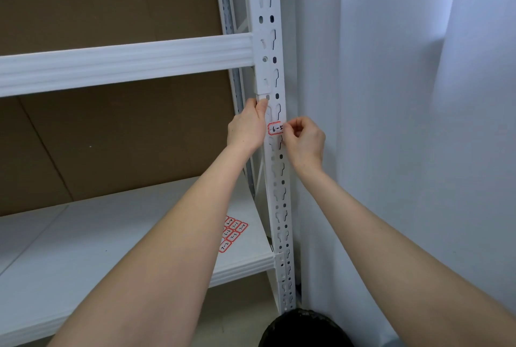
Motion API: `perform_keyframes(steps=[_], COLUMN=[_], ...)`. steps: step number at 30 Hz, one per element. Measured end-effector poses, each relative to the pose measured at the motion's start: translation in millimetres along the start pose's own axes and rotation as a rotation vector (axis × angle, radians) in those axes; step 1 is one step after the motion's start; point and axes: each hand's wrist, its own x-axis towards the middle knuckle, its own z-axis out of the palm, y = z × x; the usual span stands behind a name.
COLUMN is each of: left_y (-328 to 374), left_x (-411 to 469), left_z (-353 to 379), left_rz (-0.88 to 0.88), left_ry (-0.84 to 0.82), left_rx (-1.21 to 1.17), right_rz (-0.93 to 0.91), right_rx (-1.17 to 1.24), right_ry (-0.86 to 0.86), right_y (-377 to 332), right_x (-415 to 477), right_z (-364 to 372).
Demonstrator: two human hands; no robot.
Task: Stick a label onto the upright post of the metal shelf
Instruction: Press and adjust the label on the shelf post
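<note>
Grip: my right hand (303, 142) is pinching the label (275, 129) against the post (275, 179); left hand (247, 130) is clasping the post. Advice: I am pressing flat between slots.

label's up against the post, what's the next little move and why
Probably press and smooth the label flat toward its right end. The right hand pinches that end, which seems not yet stuck down, while the left hand grips the post beside it.
</note>
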Motion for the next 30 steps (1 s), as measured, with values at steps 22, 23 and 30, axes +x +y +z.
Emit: perform_keyframes(steps=[22,23,30], left_y=[1.1,1.8,2.6], left_x=[-1.2,-2.1,-3.8], left_z=[-0.2,-0.3,-1.0], left_rz=[0.002,0.002,0.002], left_ry=[0.007,0.009,0.007], left_rx=[-0.006,-0.006,-0.028], right_rz=[0.118,0.125,0.115], right_rx=[0.077,0.084,0.151], right_ry=[-0.076,-0.075,-0.069], right_y=[-1.1,-1.2,-4.7], right_x=[-0.8,-1.0,-1.6], right_z=[-3.0,-3.5,-3.5])
